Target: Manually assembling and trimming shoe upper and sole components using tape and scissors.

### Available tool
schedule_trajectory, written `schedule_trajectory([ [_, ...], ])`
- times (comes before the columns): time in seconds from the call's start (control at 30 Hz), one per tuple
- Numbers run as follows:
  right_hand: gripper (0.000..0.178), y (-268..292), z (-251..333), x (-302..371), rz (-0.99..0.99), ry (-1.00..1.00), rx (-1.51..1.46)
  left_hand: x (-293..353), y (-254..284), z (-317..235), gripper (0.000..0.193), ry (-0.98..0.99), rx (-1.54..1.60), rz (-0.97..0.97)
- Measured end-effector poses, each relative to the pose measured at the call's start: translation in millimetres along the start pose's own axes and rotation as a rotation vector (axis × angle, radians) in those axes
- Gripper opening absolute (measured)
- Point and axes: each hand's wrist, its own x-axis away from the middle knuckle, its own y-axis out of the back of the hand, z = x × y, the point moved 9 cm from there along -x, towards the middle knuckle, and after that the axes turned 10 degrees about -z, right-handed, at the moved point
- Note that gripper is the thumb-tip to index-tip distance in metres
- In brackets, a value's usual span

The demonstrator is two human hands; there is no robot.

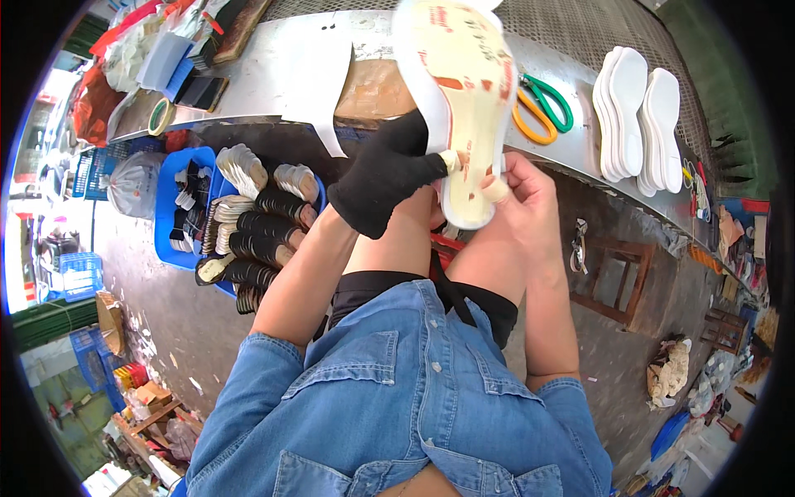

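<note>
A sole-shaped insole (468,112) with a pale yellow backing, reddish print and a white rim stands tilted between my hands. On its left side, my left hand (381,174) wears a black glove and is closed on the lower part, a taped thumb lying over the backing. My right hand (530,195), bare with tape on its thumb, pinches the right edge near the narrow lower end. Most fingers behind the insole are hidden. Scissors (542,112) with yellow and green handles lie on the metal bench just right of it.
Two stacks of white insoles (627,95) (660,124) lie at the bench's right. A white sheet (315,79) and a brown wrapped block (374,89) are left of my hands. Blue bins (171,236) of soles stand on the floor at left; a wooden stool (617,282) is at right.
</note>
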Motion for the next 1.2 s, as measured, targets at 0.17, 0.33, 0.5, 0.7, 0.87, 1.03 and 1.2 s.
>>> schedule_trajectory([
  [0.17, 0.042, 13.2, 25.6, -42.5, -0.101, 0.074, -0.287, 13.0, -25.7, -9.7, 0.039, -0.050, -0.145, 0.153],
  [0.33, 0.043, 3.0, 25.3, -49.3, -0.140, 0.072, -0.488, 2.9, 0.3, -17.7, 0.024, 0.145, -0.086, -0.072],
  [0.5, 0.043, -3.9, 18.7, -44.2, -0.147, 0.064, -0.499, -2.4, -13.2, -46.9, 0.026, -0.212, -0.237, -0.134],
  [0.7, 0.043, 1.6, 31.1, -33.8, -0.190, 0.083, -0.444, 8.4, -27.0, -53.1, 0.016, -0.269, -0.368, -0.096],
  [0.87, 0.043, 8.9, 33.0, -30.4, -0.210, 0.182, -0.430, 14.0, -58.6, -98.7, 0.014, -0.553, -0.732, -0.074],
  [1.03, 0.042, -3.7, 42.4, -17.5, -0.207, -0.008, -0.773, 15.1, -60.3, -90.8, 0.016, -0.315, -0.435, 0.162],
  [1.2, 0.049, -35.7, 49.7, -15.7, 0.178, -0.184, -1.037, 10.3, -59.7, -62.0, 0.012, -0.106, 0.130, 0.120],
])
